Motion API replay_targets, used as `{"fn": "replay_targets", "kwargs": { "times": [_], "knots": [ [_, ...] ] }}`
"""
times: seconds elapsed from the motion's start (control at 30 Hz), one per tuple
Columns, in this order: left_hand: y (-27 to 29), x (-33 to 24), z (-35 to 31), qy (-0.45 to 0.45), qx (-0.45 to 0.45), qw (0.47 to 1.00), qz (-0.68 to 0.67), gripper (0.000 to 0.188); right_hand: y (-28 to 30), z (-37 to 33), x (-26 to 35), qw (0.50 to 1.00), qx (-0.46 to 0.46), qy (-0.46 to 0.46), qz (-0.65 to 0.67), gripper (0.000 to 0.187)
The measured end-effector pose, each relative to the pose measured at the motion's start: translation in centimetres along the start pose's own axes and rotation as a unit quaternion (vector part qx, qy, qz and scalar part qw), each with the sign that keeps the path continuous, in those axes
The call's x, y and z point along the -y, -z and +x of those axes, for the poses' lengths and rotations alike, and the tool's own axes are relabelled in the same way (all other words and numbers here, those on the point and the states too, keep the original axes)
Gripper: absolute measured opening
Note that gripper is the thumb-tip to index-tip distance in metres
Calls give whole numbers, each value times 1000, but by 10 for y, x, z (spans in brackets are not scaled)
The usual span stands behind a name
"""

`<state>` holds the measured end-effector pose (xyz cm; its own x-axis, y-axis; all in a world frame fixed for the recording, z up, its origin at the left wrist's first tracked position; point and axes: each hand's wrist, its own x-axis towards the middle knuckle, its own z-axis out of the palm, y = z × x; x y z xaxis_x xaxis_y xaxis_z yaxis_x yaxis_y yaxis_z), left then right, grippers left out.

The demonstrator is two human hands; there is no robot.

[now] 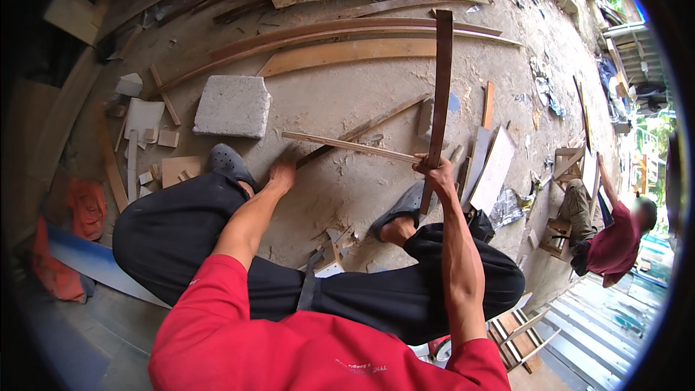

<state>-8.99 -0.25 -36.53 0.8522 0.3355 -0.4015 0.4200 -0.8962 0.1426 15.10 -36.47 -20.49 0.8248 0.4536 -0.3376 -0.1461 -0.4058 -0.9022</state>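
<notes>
While the person sits with knees apart above a dusty, shaving-strewn concrete floor (311, 98), the right hand (435, 168) is closed around a long, flat, dark reddish-brown wooden strip (442, 76), gripping it toward its lower end so that most of its length stands up beyond the fist. Meeting that same hand is the end of a slim, pale bundle of thin wooden strips (347, 146), which reaches leftward and crosses over a narrow brown wooden stick (387, 116). At the near end of this stick the left hand (283, 174) has its fingers curled; whether they wrap the wood or merely rest against it, I cannot tell. The dark strip looks stiff and fairly light, though being held so far from its middle it would probably feel top-heavy and tip easily; a hold nearer mid-length should balance better. The pale bundle seems lighter and springier, likely to flex or snap if levered from one end, so it is best supported around its centre. Sawn edges may splinter, and dust could make them slippery.
</notes>
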Motion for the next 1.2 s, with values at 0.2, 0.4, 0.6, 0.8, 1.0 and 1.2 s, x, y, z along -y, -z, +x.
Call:
{"fn": "replay_targets", "kwargs": {
  "times": [0.2,0.4,0.6,0.8,1.0,1.2],
  "knots": [
    [-9,20,-23,14,-76,997,3,23,-12,8,9,999,52,-2,-11,28],
    [-15,4,-26,23,-52,998,-26,22,-10,15,14,998,51,9,17,27],
    [-2,-26,-31,58,-6,993,-98,30,3,16,9,996,63,-20,65,22],
    [-5,0,-24,90,23,974,-206,35,5,25,0,992,54,-14,-112,21],
    [38,30,7,143,-108,822,-540,52,5,35,-22,989,7,14,-150,26],
    [103,-10,9,138,-46,702,-697,74,7,28,-31,996,4,-6,-93,25]
  ]
}}
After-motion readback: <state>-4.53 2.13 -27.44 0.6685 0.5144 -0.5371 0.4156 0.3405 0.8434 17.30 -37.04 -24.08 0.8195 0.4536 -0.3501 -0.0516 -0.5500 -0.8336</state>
